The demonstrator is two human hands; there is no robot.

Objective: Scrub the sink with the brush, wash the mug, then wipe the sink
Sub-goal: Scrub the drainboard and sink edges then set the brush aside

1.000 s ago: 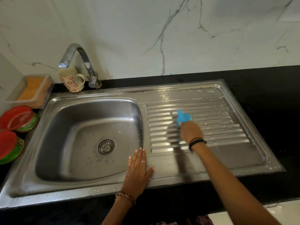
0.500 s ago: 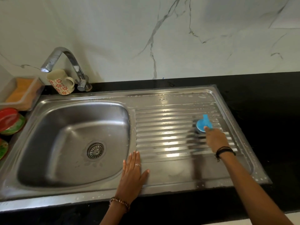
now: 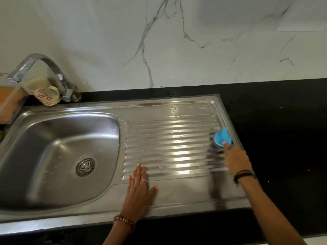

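Where the white marbled wall (image 3: 194, 41) meets it, a black table (image 3: 283, 129) carries a steel sink (image 3: 177, 197) set into its top.

Sink: basin (image 3: 58, 156) to the left of the left hand, with a round drain strainer (image 3: 85, 167) in its floor; ribbed draining board (image 3: 169, 147) stretching between the two hands, wet, with soapy spots along its far edge.

Tap (image 3: 44, 68): curved, steel, far beyond the left hand at the sink's back left corner.

Tray (image 3: 10, 103): at the far left edge, partly cut off, something orange inside.

Left hand (image 3: 139, 190): flat, fingers straight, palm down on the near strip of the sink, fingertips touching the first ribs of the draining board. A ring on one finger; a beaded bracelet (image 3: 124, 221) at the wrist.

Right hand (image 3: 236, 160): at the right end of the draining board, fingers gripping the brush. Black bands (image 3: 245, 175) round the wrist.

Mug (image 3: 44, 93): cream with red flowers, tilted, just beside the tap base, well apart from both hands.

Brush (image 3: 222, 137): blue top, just beyond the right hand's fingers, pressed to the ribs near the board's right rim; bristles blurred.
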